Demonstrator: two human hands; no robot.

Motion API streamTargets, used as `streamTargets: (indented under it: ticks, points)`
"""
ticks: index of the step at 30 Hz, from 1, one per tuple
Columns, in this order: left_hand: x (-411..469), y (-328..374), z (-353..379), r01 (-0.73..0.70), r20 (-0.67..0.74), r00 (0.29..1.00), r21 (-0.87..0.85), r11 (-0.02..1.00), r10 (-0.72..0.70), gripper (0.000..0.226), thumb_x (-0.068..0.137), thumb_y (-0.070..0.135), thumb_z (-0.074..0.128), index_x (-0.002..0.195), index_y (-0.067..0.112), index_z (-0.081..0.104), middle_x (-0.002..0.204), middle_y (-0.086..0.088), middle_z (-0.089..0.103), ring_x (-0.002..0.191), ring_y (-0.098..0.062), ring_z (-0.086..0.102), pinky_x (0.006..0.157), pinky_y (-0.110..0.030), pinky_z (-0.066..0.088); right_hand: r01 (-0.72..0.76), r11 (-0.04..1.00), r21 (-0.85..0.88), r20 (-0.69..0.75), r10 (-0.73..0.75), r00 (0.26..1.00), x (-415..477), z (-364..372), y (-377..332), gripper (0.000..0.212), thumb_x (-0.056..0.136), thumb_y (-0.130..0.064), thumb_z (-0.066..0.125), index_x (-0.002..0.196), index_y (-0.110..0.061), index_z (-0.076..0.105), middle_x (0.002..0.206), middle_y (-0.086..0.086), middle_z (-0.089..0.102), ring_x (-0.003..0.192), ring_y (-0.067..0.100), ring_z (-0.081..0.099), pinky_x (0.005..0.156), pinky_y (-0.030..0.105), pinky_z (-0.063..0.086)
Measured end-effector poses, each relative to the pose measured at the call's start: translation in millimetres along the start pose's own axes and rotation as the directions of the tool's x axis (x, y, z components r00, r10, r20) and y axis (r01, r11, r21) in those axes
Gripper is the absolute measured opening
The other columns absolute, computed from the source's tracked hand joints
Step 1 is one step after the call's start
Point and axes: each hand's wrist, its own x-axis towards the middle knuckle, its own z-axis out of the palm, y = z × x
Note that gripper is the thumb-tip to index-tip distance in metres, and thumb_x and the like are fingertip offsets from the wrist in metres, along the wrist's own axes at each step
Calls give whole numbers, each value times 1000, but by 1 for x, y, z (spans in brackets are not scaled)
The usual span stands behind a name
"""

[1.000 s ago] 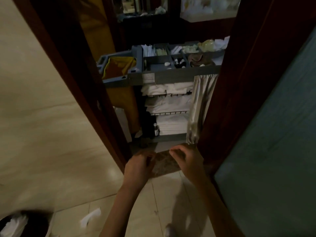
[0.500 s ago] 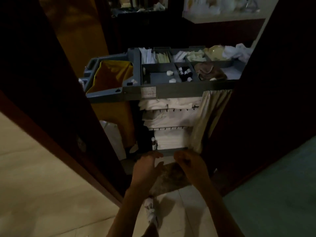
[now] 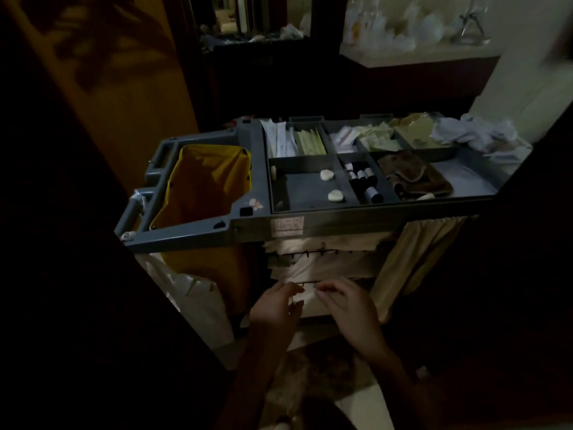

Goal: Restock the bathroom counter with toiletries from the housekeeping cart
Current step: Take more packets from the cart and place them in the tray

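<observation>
Dim doorway: a dark door frame [image 3: 62, 243] closes in on both sides, and we face the cart [image 3: 341, 226] standing just beyond it. Its grey top tray is split into compartments. We note two pale soaps [image 3: 327, 175] in the wide front compartment and small dark bottles [image 3: 362, 181] with white caps in the narrow one just to its right. A brown cloth [image 3: 412, 178] lies right of those. Long packets [image 3: 282, 139] and sachets [image 3: 376, 139] fill the rear compartments. A yellow bag [image 3: 204, 187] hangs open at the cart's left end. Folded white towels [image 3: 316, 265] lie on wire shelves under the tray, with a beige curtain [image 3: 412, 259] gathered to their right. Our left hand [image 3: 274, 308] and right hand [image 3: 350, 308] hover before the lower shelf, well below the tray, fingers curled and fingertips nearly meeting. We cannot tell in this light whether either hand holds anything.
</observation>
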Motion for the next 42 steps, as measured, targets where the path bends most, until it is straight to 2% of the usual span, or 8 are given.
streamTargets:
  ticks: [6,13,18,22,24,34,37,42]
  points:
    - [39,-27,1,49,45,998,15,999,-49,28,95,28,52,123,31,58,120,12,56,104,-2,53,81,-13,43,1,1000,27,41,-2,999,44,17,6,9,89,-27,63,93,-34,68,94,-24,62,95,-8,55,80,23,51]
    - [115,-40,-33,89,-215,973,19,996,-83,20,84,15,67,101,26,67,101,9,65,90,-6,58,66,-4,30,155,981,-119,74,-147,986,150,23,-17,9,89,-28,64,96,-27,69,96,-16,61,94,3,55,80,24,48]
    - [203,-35,-55,3,-325,945,-44,999,-18,26,84,7,67,106,20,67,103,3,65,89,-3,55,68,-7,38,220,965,-143,60,-213,975,238,11,-26,12,91,-28,62,100,-22,68,97,-9,63,98,9,56,81,27,49]
    - [268,-30,-34,-18,-259,966,-52,999,4,27,86,7,65,109,19,68,102,1,68,91,-11,62,72,-7,37,230,958,-172,57,-224,973,296,2,-16,14,93,-30,61,102,-21,67,99,-8,64,97,9,56,81,19,45]
    - [294,-29,-18,-17,-218,976,-80,997,-1,29,87,7,63,113,19,67,108,-1,67,96,-16,63,77,-16,42,207,959,-193,74,-196,978,319,-3,-7,16,94,-32,58,104,-23,66,101,-9,62,97,6,54,81,12,40]
    - [355,-37,27,-10,-206,979,-95,995,-10,38,80,3,68,114,19,67,109,0,66,100,-17,62,81,-24,50,192,960,-205,23,-191,981,393,-1,29,10,90,-25,64,97,-21,69,96,-6,65,92,15,60,76,29,50]
    - [372,-32,31,-16,-234,972,-167,986,-24,40,78,0,66,114,18,67,111,0,66,101,-16,63,83,-23,50,193,964,-183,-54,-205,977,410,-2,26,11,90,-20,65,99,-19,70,97,-3,66,91,14,60,74,23,46]
    - [399,-27,28,-36,-261,964,-275,961,-38,38,82,3,61,116,21,64,115,6,63,107,-10,59,88,-26,50,160,946,-284,-204,-222,953,451,-7,16,15,90,-12,63,103,-12,68,103,6,64,93,24,61,73,30,50]
